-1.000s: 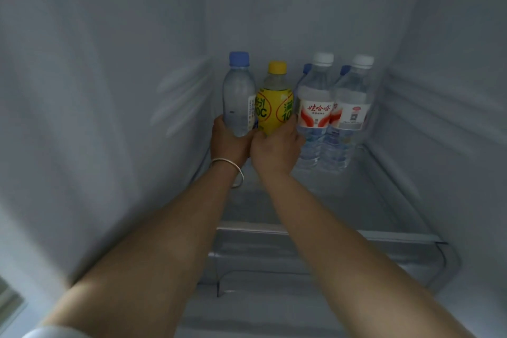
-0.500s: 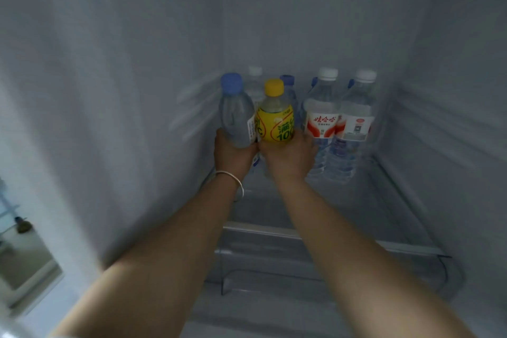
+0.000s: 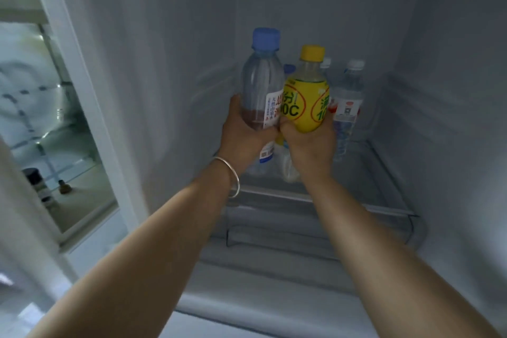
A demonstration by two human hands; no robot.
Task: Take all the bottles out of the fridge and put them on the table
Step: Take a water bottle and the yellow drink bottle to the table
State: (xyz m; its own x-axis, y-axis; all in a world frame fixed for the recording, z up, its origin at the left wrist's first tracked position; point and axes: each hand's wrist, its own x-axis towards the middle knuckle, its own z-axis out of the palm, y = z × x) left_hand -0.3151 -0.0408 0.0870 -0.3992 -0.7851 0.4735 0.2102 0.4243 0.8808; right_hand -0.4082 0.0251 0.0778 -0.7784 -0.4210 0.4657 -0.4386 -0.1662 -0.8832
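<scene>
While our left hand (image 3: pixel 247 134) grips the blue-capped bottle (image 3: pixel 260 85), our right hand (image 3: pixel 308 143) grips the yellow bottle (image 3: pixel 306 101) just beside it, both upright inside the fridge (image 3: pixel 164 63).

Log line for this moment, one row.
left hand: holds blue-capped bottle | right hand: holds yellow bottle | white-capped bottle: on fridge shelf

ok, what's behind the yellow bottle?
Behind the yellow bottle: two white-capped water bottles and a blue cap on the shelf. Bottle and hands cover any others.
</scene>
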